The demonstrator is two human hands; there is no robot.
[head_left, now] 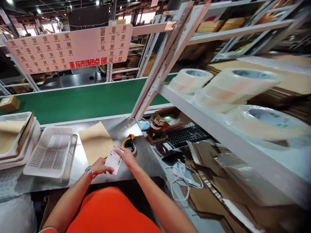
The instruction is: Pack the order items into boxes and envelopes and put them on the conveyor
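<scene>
Head camera: a white printed shipping label [113, 160] lies between the two hands, tilted, above the near edge of the steel worktable [145, 163]. The left hand [100, 166], a metal-banded wristwatch [90, 172] at its wrist, is closed with its thumb over the label's lower left side; the right hand [126, 156] has its upper right edge pinched, fingers nearly together. The label's print is too small to read. Just beyond the hands lies a kraft envelope [96, 139], partly covered by them, with a yellow-and-black tape dispenser [130, 142] to its right and a white perforated basket [50, 153] to its left.
</scene>
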